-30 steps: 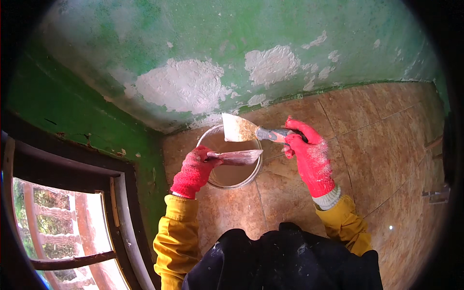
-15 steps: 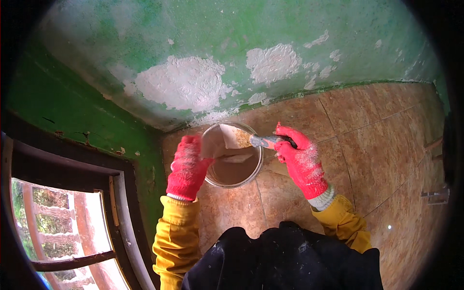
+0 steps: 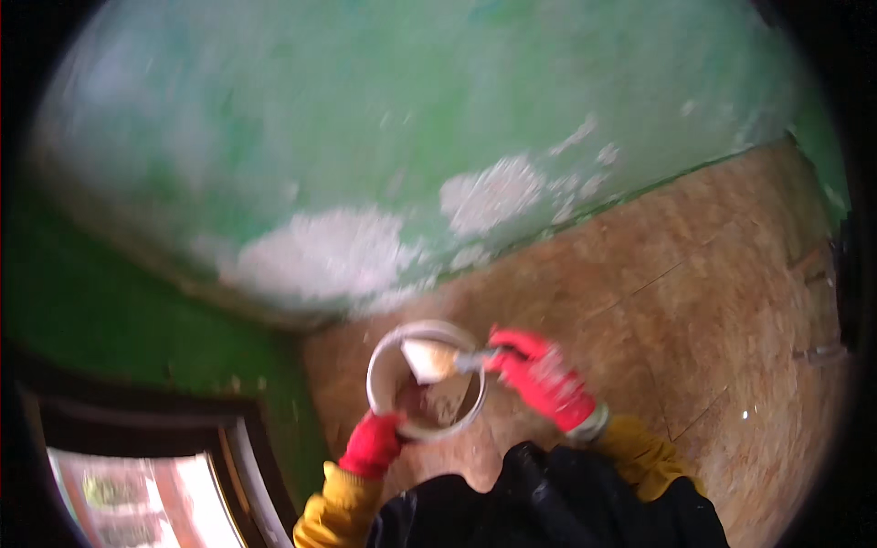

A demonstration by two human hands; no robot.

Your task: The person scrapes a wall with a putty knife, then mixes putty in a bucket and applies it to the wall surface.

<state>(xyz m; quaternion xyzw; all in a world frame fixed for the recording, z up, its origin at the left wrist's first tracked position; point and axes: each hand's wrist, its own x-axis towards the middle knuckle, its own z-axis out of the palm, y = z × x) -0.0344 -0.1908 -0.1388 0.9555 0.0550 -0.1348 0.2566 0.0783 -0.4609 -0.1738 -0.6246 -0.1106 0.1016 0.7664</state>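
Head view gives me a blurred picture, so I speak with care. The right hand (image 3: 546, 379), in a red glove, is closed around the handle of a putty knife (image 3: 427, 363). The pale, broad blade points to the left and lies across the mouth of a white bucket (image 3: 373, 382); how deep it reaches, I cannot tell. The left hand (image 3: 373, 445), also gloved, is at the near left part of the rim and seems to touch it. Whether its fingers pinch the rim or something else, I cannot tell. A reddish patch inside the bucket is too unclear for me to name.

The bucket is over the tiled floor (image 3: 585, 320), near the green wall (image 3: 365, 91) with its rough white patches (image 3: 320, 254). I judge that, if the left hand has only a weak hold, a push of the blade against the bucket's side could tip it. A loose grip on the handle could let the knife turn or drop, and what clings to the blade could fall on the tiles.
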